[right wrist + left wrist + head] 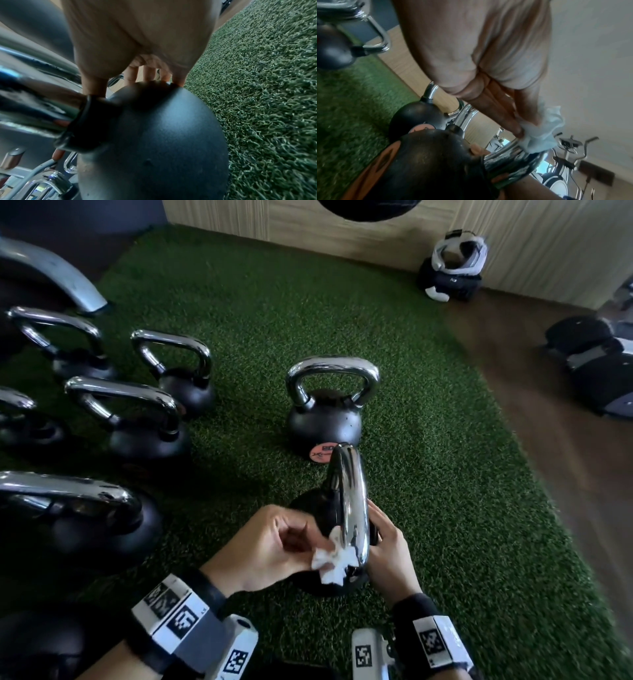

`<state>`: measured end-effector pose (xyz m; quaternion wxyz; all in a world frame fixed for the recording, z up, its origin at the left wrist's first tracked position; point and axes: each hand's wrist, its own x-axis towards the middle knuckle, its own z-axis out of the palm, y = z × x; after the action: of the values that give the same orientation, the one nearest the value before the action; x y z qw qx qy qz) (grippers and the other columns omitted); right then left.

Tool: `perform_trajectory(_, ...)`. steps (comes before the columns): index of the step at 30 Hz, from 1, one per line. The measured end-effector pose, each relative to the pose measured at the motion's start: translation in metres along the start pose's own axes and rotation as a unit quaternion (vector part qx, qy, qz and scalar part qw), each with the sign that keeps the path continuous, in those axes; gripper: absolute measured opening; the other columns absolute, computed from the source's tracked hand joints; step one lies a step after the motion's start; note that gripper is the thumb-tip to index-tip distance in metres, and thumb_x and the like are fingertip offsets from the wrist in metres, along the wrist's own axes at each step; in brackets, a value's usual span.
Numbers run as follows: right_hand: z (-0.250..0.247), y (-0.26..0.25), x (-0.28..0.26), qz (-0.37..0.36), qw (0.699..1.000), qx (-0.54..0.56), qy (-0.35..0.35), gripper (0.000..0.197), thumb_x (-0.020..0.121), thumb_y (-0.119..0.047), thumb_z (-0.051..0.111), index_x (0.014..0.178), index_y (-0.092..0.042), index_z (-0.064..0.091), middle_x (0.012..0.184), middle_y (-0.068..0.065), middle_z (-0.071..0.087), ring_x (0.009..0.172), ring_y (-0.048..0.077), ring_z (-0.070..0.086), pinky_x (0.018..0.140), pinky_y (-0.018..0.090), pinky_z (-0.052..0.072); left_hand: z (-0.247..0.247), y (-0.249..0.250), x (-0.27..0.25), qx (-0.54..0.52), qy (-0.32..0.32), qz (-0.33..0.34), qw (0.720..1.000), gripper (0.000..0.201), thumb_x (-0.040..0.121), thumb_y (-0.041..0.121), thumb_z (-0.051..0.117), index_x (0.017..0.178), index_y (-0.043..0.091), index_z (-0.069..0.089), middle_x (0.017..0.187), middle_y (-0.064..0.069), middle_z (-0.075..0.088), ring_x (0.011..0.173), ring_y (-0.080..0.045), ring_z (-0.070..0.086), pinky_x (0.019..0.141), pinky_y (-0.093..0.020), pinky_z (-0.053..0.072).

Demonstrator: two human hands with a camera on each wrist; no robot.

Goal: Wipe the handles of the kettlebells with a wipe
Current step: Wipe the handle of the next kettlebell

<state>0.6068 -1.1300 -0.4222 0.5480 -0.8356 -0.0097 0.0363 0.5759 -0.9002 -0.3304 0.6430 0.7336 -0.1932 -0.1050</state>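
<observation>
On green turf stands the nearest kettlebell, black with a chrome handle running away from me. My left hand pinches a crumpled white wipe against the handle's near end, from the left side. My right hand lies on the right side of the black ball, fingers laid fairly straight over its top and thumb beside the handle's collar.
A second kettlebell stands just beyond the near one. Several more crowd the left side. Turf stretches to the right, then wooden floor with exercise machines. A black-and-white bundle sits by the back wall.
</observation>
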Motion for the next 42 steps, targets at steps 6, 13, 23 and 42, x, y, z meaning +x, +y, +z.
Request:
perform_trajectory(6, 0.0, 0.002, 0.001, 0.003, 1.0, -0.009, -0.006, 0.066, 0.075, -0.043, 0.087, 0.137, -0.041, 0.063, 0.146, -0.021, 0.057, 0.136, 0.0, 0.053, 0.116, 0.041, 0.046, 0.002, 0.002, -0.006, 0.118, 0.02, 0.049, 0.992, 0.015, 0.078, 0.01, 0.087, 0.084, 0.023, 0.082, 0.087, 0.016, 0.079, 0.084, -0.003, 0.076, 0.077, -0.022, 0.059)
perform_trajectory(13, 0.001, 0.007, 0.002, -0.01, 1.0, -0.02, 0.0, 0.067, 0.074, -0.047, 0.086, 0.137, -0.038, 0.064, 0.146, -0.018, 0.058, 0.136, 0.001, 0.053, 0.116, 0.042, 0.046, -0.002, -0.02, 0.007, 0.188, -0.007, 0.039, 0.981, 0.02, 0.08, 0.005, 0.084, 0.09, 0.022, 0.083, 0.099, 0.013, 0.08, 0.095, -0.001, 0.075, 0.09, -0.03, 0.06)
perform_trajectory(23, -0.031, -0.036, 0.018, -0.024, 0.999, -0.043, -0.019, 0.032, 0.076, -0.045, 0.08, 0.107, -0.036, 0.078, 0.115, -0.011, 0.076, 0.106, 0.011, 0.072, 0.099, 0.046, 0.058, -0.022, -0.009, 0.014, 0.109, 0.084, -0.022, 0.99, 0.013, 0.083, 0.016, 0.084, 0.093, 0.022, 0.079, 0.092, 0.006, 0.08, 0.086, -0.009, 0.075, 0.082, -0.031, 0.061)
perform_trajectory(42, -0.062, -0.15, -0.023, -0.216, 0.973, 0.072, -0.019, 0.029, 0.075, -0.014, 0.091, 0.102, -0.021, 0.083, 0.09, -0.007, 0.081, 0.079, 0.011, 0.078, 0.074, 0.026, 0.062, -0.002, 0.081, 0.015, -0.205, 0.062, -0.074, 0.974, 0.025, 0.089, 0.003, 0.061, 0.112, 0.005, 0.072, 0.107, -0.02, 0.075, 0.095, -0.027, 0.075, 0.085, -0.036, 0.062)
